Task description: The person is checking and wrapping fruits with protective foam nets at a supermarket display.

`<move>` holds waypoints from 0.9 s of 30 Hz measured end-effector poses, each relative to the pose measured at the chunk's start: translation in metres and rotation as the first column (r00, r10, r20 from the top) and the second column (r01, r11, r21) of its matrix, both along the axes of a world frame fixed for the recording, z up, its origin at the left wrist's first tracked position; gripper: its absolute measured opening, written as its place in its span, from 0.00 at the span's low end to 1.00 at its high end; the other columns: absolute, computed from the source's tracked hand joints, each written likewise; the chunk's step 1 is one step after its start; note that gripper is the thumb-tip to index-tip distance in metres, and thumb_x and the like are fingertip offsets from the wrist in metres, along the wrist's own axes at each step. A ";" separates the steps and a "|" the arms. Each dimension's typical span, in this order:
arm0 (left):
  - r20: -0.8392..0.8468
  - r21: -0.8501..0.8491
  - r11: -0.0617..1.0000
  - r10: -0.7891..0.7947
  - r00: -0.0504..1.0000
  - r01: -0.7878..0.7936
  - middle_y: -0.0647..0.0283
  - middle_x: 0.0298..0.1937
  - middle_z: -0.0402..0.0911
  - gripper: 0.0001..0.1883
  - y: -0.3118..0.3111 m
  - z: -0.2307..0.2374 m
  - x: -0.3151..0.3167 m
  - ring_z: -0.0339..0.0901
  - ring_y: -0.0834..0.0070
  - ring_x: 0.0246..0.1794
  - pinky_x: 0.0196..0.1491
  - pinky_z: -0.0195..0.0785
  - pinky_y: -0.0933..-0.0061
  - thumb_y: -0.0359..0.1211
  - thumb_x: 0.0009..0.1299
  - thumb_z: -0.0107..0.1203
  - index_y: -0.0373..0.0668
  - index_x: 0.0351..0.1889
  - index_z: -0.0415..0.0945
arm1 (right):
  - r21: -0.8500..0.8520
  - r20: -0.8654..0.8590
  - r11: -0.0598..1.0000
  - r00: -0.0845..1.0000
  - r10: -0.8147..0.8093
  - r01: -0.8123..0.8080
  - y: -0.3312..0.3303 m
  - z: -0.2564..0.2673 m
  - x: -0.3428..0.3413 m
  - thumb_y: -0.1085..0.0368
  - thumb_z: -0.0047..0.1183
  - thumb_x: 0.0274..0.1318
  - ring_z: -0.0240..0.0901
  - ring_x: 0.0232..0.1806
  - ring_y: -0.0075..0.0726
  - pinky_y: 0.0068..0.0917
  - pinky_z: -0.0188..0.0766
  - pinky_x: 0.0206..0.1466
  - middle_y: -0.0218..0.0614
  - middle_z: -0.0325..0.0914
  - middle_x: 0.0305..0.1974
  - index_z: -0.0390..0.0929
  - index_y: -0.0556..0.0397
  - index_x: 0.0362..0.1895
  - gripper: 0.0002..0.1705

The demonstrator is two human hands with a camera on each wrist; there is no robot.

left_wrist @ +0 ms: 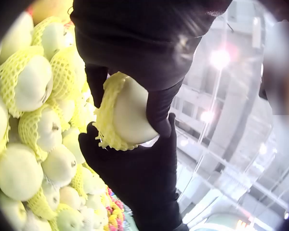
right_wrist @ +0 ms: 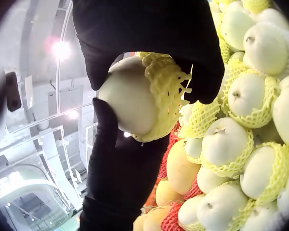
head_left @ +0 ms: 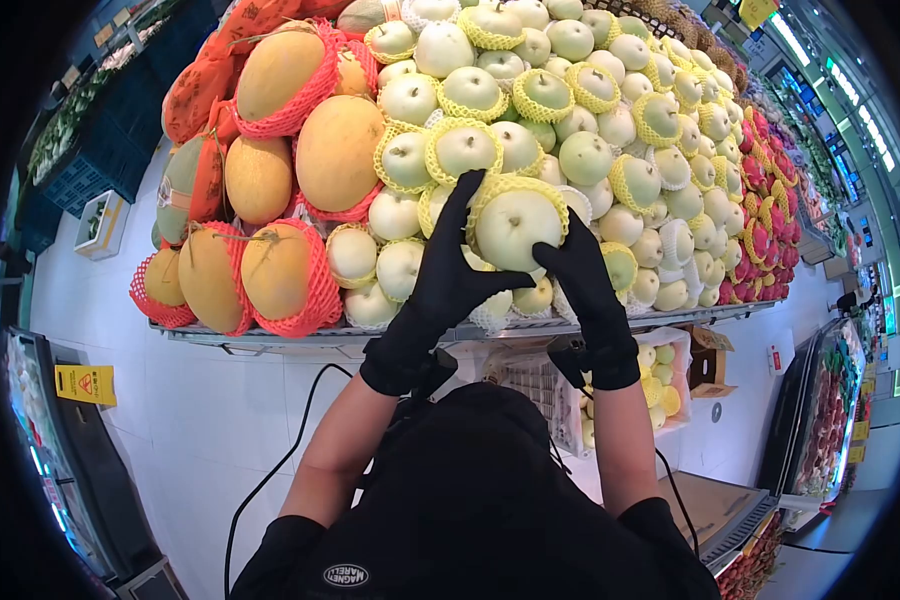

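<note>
Both black-gloved hands hold one pale green-white melon (head_left: 518,228) in a yellow foam net, just above the front of the melon pile. My left hand (head_left: 455,270) grips its left side, fingers reaching up along the net and thumb below. On the opposite side, my right hand (head_left: 580,270) holds it with the thumb on the bare skin. In the left wrist view the net (left_wrist: 108,113) covers the side of the melon facing the pile. The right wrist view shows the smooth bare side (right_wrist: 127,96) between both hands. Fingers behind the melon are partly hidden.
Many similar melons (head_left: 585,158) are heaped behind, several in foam nets. Large orange-yellow melons (head_left: 340,152) in red nets lie left, dragon fruit (head_left: 760,220) far right. A display edge (head_left: 270,342) runs in front. Below stands a crate (head_left: 678,370) with fruit. A yellow sign (head_left: 85,384) stands left.
</note>
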State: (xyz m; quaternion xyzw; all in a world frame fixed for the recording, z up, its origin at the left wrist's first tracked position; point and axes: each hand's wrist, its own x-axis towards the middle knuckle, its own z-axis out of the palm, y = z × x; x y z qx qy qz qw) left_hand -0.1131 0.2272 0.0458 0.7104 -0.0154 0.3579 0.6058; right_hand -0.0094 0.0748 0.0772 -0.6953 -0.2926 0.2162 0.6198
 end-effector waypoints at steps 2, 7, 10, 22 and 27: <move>-0.105 -0.209 0.978 -0.049 0.993 0.026 0.52 0.69 0.63 0.51 0.002 -0.006 0.001 0.65 0.64 0.66 0.64 0.64 0.61 0.34 0.52 0.75 0.37 0.71 0.54 | 0.159 -0.119 0.987 0.993 0.001 0.018 0.000 -0.010 0.005 0.63 0.63 0.49 0.69 0.59 0.37 0.35 0.66 0.63 0.41 0.72 0.56 0.63 0.59 0.64 0.38; -0.104 -0.531 0.833 -0.250 0.963 0.159 0.53 0.59 0.72 0.40 -0.002 -0.023 0.012 0.72 0.69 0.58 0.58 0.71 0.67 0.30 0.58 0.70 0.35 0.66 0.60 | 0.271 -0.177 0.961 0.984 -0.015 0.064 0.001 -0.020 0.010 0.66 0.62 0.49 0.70 0.57 0.36 0.34 0.68 0.61 0.41 0.73 0.55 0.64 0.60 0.63 0.36; -0.044 -0.605 0.768 -0.294 0.955 0.208 0.55 0.58 0.74 0.33 -0.005 -0.028 0.012 0.73 0.70 0.57 0.58 0.70 0.68 0.26 0.64 0.62 0.36 0.67 0.60 | 0.208 -0.129 0.977 0.991 -0.029 0.055 -0.002 -0.025 0.014 0.67 0.63 0.48 0.70 0.58 0.36 0.34 0.68 0.62 0.41 0.73 0.56 0.63 0.59 0.64 0.37; -0.121 -0.640 0.716 -0.452 0.884 0.279 0.56 0.55 0.76 0.26 -0.010 -0.020 0.007 0.78 0.71 0.50 0.47 0.79 0.65 0.30 0.70 0.56 0.34 0.65 0.63 | 0.302 -0.234 0.952 0.972 0.020 0.053 -0.007 -0.029 0.009 0.68 0.64 0.47 0.67 0.61 0.37 0.34 0.66 0.65 0.42 0.68 0.60 0.59 0.60 0.67 0.42; -0.129 -0.622 0.738 -0.426 0.895 0.262 0.55 0.53 0.77 0.24 -0.014 -0.030 0.010 0.80 0.69 0.46 0.46 0.80 0.64 0.33 0.72 0.54 0.33 0.64 0.64 | 0.221 -0.116 0.972 0.992 -0.050 0.075 -0.008 -0.022 0.012 0.67 0.64 0.46 0.68 0.59 0.36 0.34 0.66 0.64 0.42 0.70 0.59 0.60 0.59 0.66 0.42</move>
